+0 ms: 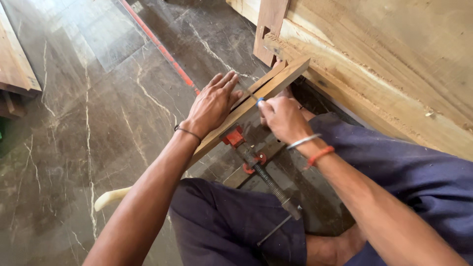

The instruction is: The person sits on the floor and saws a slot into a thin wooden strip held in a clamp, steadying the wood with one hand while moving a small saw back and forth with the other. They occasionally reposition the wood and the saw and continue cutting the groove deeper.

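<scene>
Dark marble flooring (98, 123) with pale veins fills the left of the view, with the edge of a light wooden board (15, 64) at the far left and a thin red strip (162, 49) running diagonally across the floor. Low down, a cream-coloured curved handle (111, 197) pokes out beside the person's dark blue trouser leg (221, 226). The left hand (213, 103), with a thin dark band at the wrist, lies flat and open, fingers stretched, pressing on a long narrow strip of pale wood (266, 88) that slants up to the right. Under the strip sits a red metal screw clamp (253, 160) with a threaded steel rod. The right hand (282, 118), wearing a silver bangle and a red thread, is closed around a small blue-tipped tool (259, 101) whose point touches the strip. Stacked rough timber planks (394, 74) fill the upper right.
</scene>
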